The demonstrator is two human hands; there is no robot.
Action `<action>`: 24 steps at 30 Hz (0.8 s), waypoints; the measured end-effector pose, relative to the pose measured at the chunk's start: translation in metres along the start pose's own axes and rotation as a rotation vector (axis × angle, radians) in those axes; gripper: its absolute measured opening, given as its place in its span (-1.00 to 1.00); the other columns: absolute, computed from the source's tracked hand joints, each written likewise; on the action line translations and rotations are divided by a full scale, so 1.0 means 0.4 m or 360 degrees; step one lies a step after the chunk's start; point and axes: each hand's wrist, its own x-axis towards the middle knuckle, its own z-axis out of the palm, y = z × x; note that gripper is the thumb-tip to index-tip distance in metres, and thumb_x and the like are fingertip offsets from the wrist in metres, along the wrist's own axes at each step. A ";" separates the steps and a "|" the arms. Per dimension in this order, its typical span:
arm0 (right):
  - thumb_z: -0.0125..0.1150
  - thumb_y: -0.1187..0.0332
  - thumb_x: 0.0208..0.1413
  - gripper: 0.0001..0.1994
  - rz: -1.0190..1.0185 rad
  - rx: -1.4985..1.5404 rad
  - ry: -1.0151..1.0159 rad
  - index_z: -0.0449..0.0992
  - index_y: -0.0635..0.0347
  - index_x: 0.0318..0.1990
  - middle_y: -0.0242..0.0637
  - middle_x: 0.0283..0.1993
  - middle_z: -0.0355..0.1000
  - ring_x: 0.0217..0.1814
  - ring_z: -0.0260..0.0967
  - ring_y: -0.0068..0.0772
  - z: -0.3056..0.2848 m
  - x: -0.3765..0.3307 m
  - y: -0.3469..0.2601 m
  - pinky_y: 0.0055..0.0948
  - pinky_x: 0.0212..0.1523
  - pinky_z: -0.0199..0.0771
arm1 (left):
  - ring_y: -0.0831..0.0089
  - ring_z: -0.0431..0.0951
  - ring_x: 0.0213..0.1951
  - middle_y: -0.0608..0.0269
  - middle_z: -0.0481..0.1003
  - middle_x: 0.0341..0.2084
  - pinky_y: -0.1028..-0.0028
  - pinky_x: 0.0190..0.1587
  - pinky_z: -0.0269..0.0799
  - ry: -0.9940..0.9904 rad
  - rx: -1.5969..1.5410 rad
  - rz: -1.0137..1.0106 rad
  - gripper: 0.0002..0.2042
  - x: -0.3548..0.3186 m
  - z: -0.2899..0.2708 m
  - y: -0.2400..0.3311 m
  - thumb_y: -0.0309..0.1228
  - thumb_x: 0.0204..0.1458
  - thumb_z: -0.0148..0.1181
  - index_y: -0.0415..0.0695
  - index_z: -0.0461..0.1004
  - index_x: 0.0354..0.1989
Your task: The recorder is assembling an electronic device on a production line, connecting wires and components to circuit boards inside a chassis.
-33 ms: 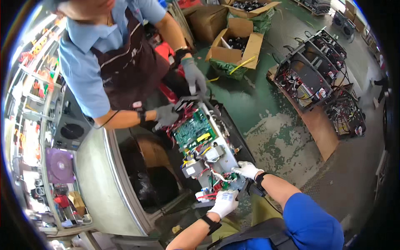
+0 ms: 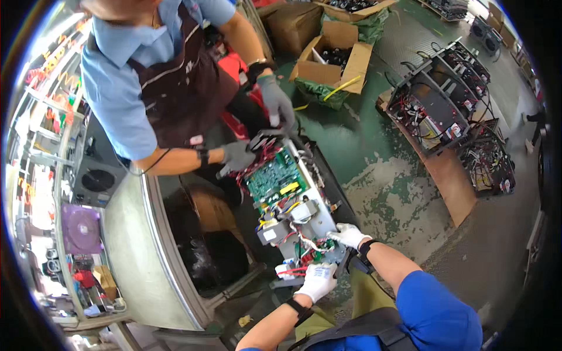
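An open electronics chassis (image 2: 319, 217) hangs between me and a co-worker. On its metal plate sit a green circuit board (image 2: 274, 178), grey box-shaped parts (image 2: 269, 235), and red and white wires. My left hand (image 2: 318, 282), in a white glove, is closed on the near end, beside a white part with red wires. With its fingers curled over the near right corner, my right hand (image 2: 350, 236) grips the plate too; its fingertips are partly hidden. The co-worker's grey-gloved hands (image 2: 239, 157) are at the far end, by a bundle of dark red wires.
A bench with a pale side panel (image 2: 137, 251) stands at the left, near crowded shelves. Open cartons (image 2: 336, 58) of dark parts lie at the back. Several wired chassis (image 2: 430, 111) stand on the right over a cardboard sheet (image 2: 448, 181). The green floor is worn.
Very little differs. The co-worker's hands and the far end of the chassis have shifted slightly to the right in the picture. My hands keep the same hold.
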 end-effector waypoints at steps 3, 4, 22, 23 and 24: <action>0.15 -0.23 0.02 -0.28 0.0166 -0.0051 -0.0026 0.48 0.36 0.02 0.19 0.01 0.46 0.11 0.41 0.09 0.036 0.065 0.044 -0.16 0.11 0.37 | 0.08 0.56 -0.22 0.04 0.56 -0.37 0.11 -0.20 0.34 -0.0019 0.0017 -0.0006 -0.75 0.047 0.046 -0.038 -0.33 -0.14 0.13 -0.10 0.53 -0.26; 0.15 -0.23 0.02 -0.23 0.0232 -0.0065 -0.0001 0.42 0.40 0.07 0.21 0.05 0.43 0.15 0.39 0.08 0.054 0.079 0.051 -0.17 0.16 0.35 | 0.08 0.56 -0.23 0.05 0.56 -0.37 0.11 -0.22 0.34 -0.0091 0.0040 -0.0030 -0.76 0.063 0.051 -0.049 -0.36 -0.14 0.11 -0.09 0.53 -0.25; -0.03 0.04 0.23 -0.43 -0.0060 -0.0254 0.0064 0.29 0.23 0.26 0.02 0.24 0.33 0.28 0.25 0.09 -0.051 -0.243 0.152 -0.09 0.28 0.21 | -0.11 0.41 0.09 -0.28 0.38 0.08 0.10 0.14 0.33 0.1153 0.0105 -0.1163 -0.52 -0.809 -0.230 -0.283 -0.24 -0.07 0.18 -0.27 0.44 0.02; -0.04 0.03 0.22 -0.48 0.0081 -0.0185 -0.0065 0.41 0.27 0.14 -0.06 0.06 0.49 0.09 0.41 0.10 -0.019 -0.225 0.151 -0.07 0.13 0.37 | -0.11 0.41 0.08 -0.27 0.38 0.07 0.10 0.14 0.33 0.1204 0.0225 -0.1295 -0.54 -0.910 -0.215 -0.309 -0.24 -0.05 0.15 -0.27 0.44 0.00; 0.04 0.05 0.19 -0.54 0.0014 -0.0153 -0.0095 0.53 0.34 -0.07 -0.08 -0.15 0.57 -0.13 0.52 0.00 0.003 -0.201 0.205 -0.12 -0.07 0.49 | -0.10 0.42 0.07 -0.25 0.39 0.05 0.09 0.14 0.32 0.1192 0.0054 -0.1508 -0.54 -0.985 -0.215 -0.308 -0.23 -0.04 0.13 -0.26 0.45 0.00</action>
